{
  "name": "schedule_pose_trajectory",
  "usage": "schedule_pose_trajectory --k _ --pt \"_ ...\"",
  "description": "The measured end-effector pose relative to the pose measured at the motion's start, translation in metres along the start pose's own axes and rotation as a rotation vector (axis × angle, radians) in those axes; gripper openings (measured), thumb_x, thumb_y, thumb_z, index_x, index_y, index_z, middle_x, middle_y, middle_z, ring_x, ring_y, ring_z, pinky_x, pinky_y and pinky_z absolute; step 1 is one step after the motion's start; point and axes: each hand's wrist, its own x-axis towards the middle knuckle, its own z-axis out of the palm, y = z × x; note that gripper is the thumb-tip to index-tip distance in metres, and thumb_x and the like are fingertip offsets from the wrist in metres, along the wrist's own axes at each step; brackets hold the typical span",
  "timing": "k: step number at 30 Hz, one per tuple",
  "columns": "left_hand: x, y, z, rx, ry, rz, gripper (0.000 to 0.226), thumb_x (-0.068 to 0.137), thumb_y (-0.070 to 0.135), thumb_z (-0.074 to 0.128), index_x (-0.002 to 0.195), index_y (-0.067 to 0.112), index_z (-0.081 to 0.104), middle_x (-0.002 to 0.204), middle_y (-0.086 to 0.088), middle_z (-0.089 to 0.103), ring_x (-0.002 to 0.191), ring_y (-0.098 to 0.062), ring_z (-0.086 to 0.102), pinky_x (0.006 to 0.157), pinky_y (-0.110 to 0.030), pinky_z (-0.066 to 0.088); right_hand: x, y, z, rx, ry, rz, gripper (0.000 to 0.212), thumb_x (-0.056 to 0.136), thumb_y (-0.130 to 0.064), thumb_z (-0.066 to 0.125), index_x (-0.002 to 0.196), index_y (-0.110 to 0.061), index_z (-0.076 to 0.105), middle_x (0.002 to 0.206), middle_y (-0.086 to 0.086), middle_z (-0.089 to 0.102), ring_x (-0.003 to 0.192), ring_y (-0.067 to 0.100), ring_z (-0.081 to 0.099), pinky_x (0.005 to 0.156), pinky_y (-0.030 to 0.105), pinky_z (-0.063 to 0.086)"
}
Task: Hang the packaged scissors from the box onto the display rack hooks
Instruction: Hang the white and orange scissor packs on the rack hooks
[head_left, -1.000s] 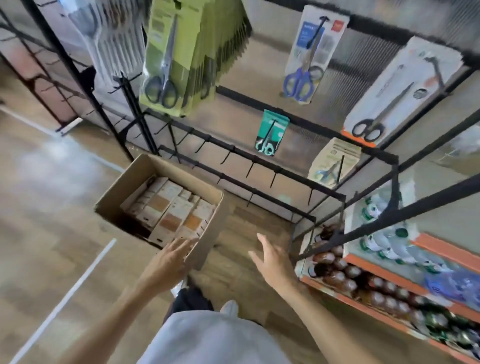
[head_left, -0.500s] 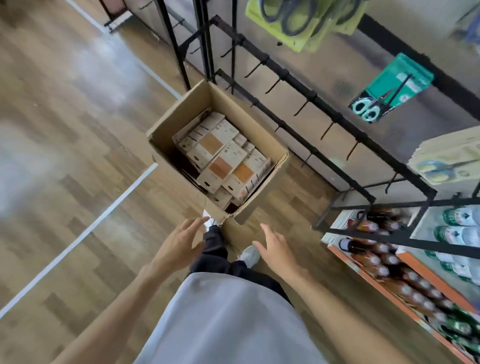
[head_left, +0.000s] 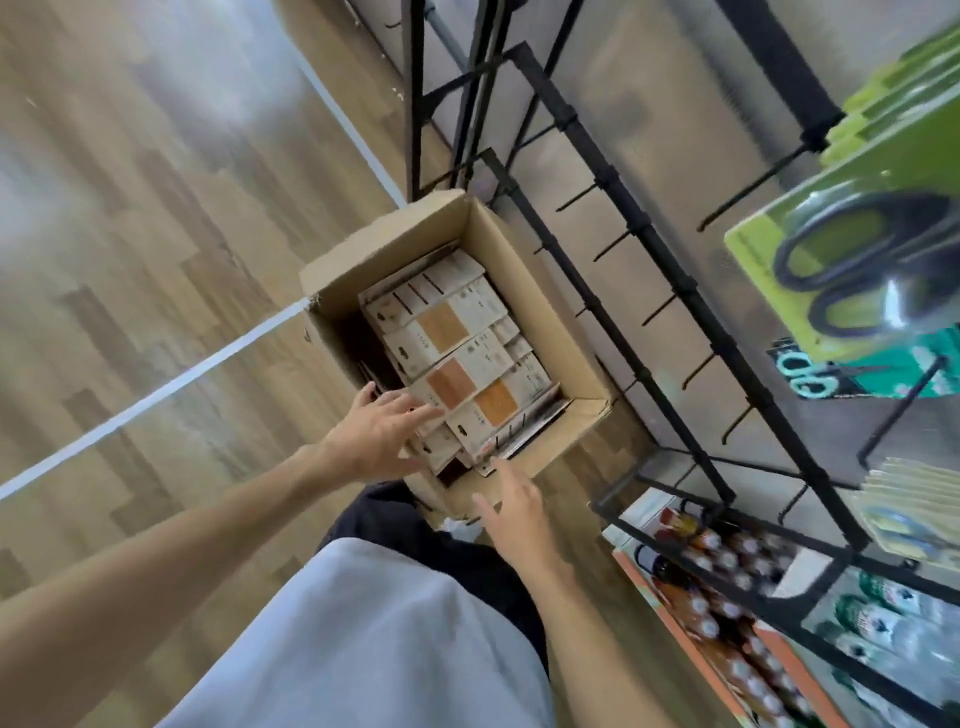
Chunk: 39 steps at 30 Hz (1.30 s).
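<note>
An open cardboard box stands on the wooden floor, filled with several beige and orange scissor packages. My left hand reaches over the box's near left corner, fingers spread and touching the nearest packages. My right hand hovers open just outside the box's near edge, holding nothing. The black display rack runs along the right of the box with several bare hooks. Green scissor packs and a teal pack hang on it higher up.
A low orange shelf of bottles sits at the lower right beside my right arm. A stack of pale packs hangs at the right edge. White floor tape runs left of the box. My dark trousers and light shirt fill the bottom.
The view has tilted down and closer to the box. My left hand moved forward onto the packages in the box; my right hand moved up to the box's near edge.
</note>
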Motion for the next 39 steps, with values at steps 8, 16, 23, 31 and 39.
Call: schedule_pose_trajectory --k 8,16,23,31,39 --pt "0.063 -0.041 0.011 0.237 -0.312 -0.118 0.072 0.089 0.080 0.017 0.151 0.052 -0.009 0.165 -0.009 -0.011 0.151 -0.036 -0.011 0.120 -0.060 -0.005 0.049 -0.008 0.006 -0.311 -0.045 -0.191 0.055 0.097 -0.049 0.054 0.148 -0.032 0.043 0.162 0.001 0.028 0.149 0.021 0.024 0.121 0.042 0.026" --pt "0.113 -0.053 0.028 0.186 -0.514 -0.251 0.071 0.098 0.053 0.046 0.155 0.046 0.005 0.154 -0.021 0.030 0.135 -0.034 0.040 0.107 -0.044 0.038 0.115 -0.011 -0.032 -0.673 -0.147 -0.317 0.061 0.097 -0.050 0.054 0.153 -0.038 0.031 0.167 0.007 -0.002 0.154 0.026 -0.004 0.122 0.060 0.004" --pt "0.129 -0.060 0.050 0.050 -0.552 -0.290 0.079 0.097 0.038 0.057 0.155 0.047 0.004 0.151 -0.015 0.034 0.131 -0.031 0.044 0.102 -0.042 0.043 0.155 0.000 -0.045 -0.763 -0.201 -0.324 0.060 0.097 -0.053 0.053 0.152 -0.038 0.033 0.168 0.007 0.004 0.155 0.024 0.001 0.123 0.057 0.004" --pt "0.137 -0.067 0.064 -0.084 -0.500 -0.224 0.082 0.088 0.002 0.060 0.149 0.046 0.028 0.158 -0.003 0.028 0.143 -0.030 0.030 0.115 -0.066 0.009 0.159 0.005 -0.014 -0.568 -0.152 -0.270 0.053 0.100 -0.037 0.054 0.150 -0.031 0.039 0.166 0.006 0.014 0.153 0.020 0.011 0.124 0.051 0.007" --pt "0.124 -0.057 0.043 -0.130 -0.173 -0.040 0.060 0.086 0.007 0.065 0.140 0.031 0.052 0.132 0.003 0.045 0.131 -0.022 0.042 0.112 -0.052 0.028 0.144 0.023 0.002 -0.480 -0.098 -0.230 0.056 0.100 -0.031 0.052 0.153 -0.024 0.036 0.163 0.008 0.024 0.150 0.023 0.023 0.124 0.047 0.018"
